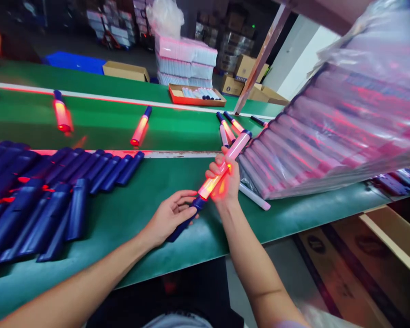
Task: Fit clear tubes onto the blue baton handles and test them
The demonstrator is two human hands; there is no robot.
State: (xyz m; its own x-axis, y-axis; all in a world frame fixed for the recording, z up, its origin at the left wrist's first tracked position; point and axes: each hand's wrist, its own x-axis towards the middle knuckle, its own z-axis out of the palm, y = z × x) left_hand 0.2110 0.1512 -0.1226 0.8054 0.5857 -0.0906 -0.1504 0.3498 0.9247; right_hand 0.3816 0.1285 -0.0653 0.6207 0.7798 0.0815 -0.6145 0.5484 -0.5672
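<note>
A light stick [211,184] with a glowing red tube and a dark blue handle is held at a slant over the green table. My left hand [179,210] grips the dark handle, thumb on top and fingers curled around it. Wrapped round the lit pinkish tube is my right hand [226,177], with the tube's dark-capped end sticking out beyond it. A loose pale tube [254,197] lies on the table just right of my right wrist. To the left, dark blue handles [54,200] lie in a heap of several layers.
Glowing light sticks [141,126] lie apart on the green strip behind the white rail [177,154]. Bagged pale tubes [314,132] are stacked high at right. An orange-rimmed box [174,96] of tubes sits beyond, near a slanted metal post [261,59].
</note>
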